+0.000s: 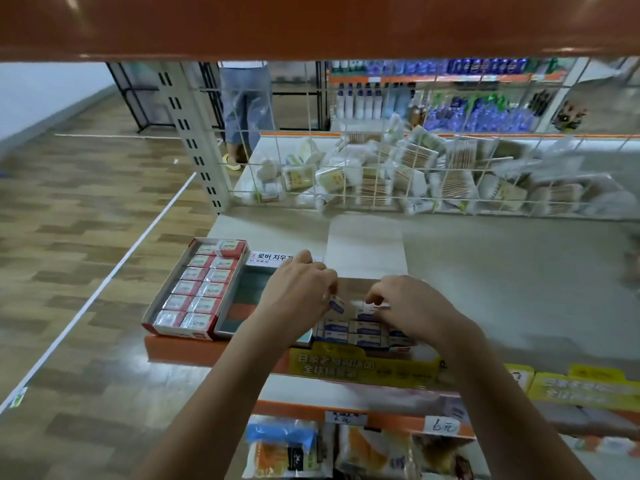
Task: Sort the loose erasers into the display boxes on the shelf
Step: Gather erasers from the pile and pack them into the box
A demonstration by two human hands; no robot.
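Both forearms reach in from the bottom of the head view, over packets on the lower shelf. My left hand point(299, 289) pinches one blue eraser point(336, 304) at its fingertips, tilted, just above the yellow box point(363, 367), probably so it drops into a slot on edge. My right hand point(408, 306) curls down on the erasers already rowed in that box; whether it grips one or only steadies them I cannot tell, fingers hide it. Blue erasers sit packed in rows, so the free gap looks narrow, between my two hands. Yellow box front hangs at the orange shelf lip point(214, 351), so pushing forward risks tipping it off.

Left of it sits a dark box point(247, 299), mostly unfilled, touching the red box point(162, 308), which holds two neat columns of red erasers point(202, 289), one more lying on top at the far end. Behind and right the shelf point(502, 271) gives open room up to the wire fence point(381, 174).
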